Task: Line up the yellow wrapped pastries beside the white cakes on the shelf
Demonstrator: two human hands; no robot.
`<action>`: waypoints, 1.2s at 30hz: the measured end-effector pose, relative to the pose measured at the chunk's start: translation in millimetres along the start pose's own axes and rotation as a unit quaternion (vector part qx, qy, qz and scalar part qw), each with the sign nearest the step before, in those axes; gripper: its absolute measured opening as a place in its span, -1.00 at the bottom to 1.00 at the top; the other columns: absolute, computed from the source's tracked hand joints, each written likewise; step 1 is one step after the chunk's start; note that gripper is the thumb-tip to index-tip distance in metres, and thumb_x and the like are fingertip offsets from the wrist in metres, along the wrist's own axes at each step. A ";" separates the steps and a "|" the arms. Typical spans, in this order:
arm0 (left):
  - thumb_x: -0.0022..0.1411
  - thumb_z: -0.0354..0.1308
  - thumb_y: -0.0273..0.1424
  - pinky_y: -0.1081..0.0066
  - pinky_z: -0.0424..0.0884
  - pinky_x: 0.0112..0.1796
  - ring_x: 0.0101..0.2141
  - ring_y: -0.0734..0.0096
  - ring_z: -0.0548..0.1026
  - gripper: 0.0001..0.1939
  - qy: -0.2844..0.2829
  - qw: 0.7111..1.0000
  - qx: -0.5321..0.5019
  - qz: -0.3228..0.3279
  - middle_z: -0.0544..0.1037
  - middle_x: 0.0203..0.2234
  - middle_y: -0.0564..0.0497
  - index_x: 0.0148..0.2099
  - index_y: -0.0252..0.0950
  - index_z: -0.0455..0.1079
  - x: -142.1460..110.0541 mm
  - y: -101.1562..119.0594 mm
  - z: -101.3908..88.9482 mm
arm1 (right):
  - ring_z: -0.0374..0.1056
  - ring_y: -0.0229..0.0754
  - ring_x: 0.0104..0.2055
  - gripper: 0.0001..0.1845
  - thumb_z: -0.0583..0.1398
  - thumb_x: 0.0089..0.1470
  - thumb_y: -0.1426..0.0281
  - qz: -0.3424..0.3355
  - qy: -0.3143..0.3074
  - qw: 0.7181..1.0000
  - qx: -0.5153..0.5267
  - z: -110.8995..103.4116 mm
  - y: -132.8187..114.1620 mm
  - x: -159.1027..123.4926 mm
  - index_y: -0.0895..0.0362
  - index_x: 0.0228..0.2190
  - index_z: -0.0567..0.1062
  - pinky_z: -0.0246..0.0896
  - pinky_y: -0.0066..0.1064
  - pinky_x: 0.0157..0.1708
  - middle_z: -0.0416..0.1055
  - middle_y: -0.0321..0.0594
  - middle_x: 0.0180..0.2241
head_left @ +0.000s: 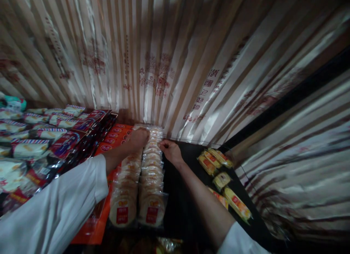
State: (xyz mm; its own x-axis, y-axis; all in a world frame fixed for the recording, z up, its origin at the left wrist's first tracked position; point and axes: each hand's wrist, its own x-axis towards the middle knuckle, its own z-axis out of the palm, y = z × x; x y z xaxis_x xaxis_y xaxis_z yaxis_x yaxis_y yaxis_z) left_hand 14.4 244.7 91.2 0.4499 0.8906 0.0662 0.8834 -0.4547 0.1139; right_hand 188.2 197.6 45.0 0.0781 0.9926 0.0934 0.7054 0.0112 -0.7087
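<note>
Two long rows of flat round biscuits in clear wrappers, a left row and a right row, overlap one another towards the curtain. My left hand lies at the far end of the rows with its fingers curled closed. What it grips, if anything, is hidden. On the other side of the right row, my right hand has thumb and fingertips pinched together close to the wrappers' edge. Whether a wrapper edge is caught in that pinch cannot be made out.
An orange printed sheet lies beside the left row. Further left are stacked white snack packets and dark red bags. Yellow wrapped packets rest on the black surface at right. A pleated curtain hangs behind.
</note>
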 end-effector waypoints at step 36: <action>0.20 -0.08 -0.46 0.29 0.41 -0.27 -0.22 0.18 0.51 -0.74 -0.003 1.000 -0.001 -0.020 0.54 -0.26 -0.18 -0.21 -0.35 0.43 -20.8 -0.4 2.5 | 0.34 -0.28 -0.45 -0.91 0.23 -0.08 0.31 -0.001 -0.041 0.999 0.017 -6.1 -5.3 -18.8 0.07 -0.49 0.47 0.19 -0.47 -0.39 0.46 -0.36 -0.50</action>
State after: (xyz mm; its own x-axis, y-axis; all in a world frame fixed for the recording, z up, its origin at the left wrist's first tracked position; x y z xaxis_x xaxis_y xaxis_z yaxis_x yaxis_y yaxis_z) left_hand 5.1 226.4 87.3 0.4142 0.9085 0.0554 0.9007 -0.4179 0.1190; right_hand 187.3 178.2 51.3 0.0175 0.9991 0.0393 0.6817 0.0169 -0.7315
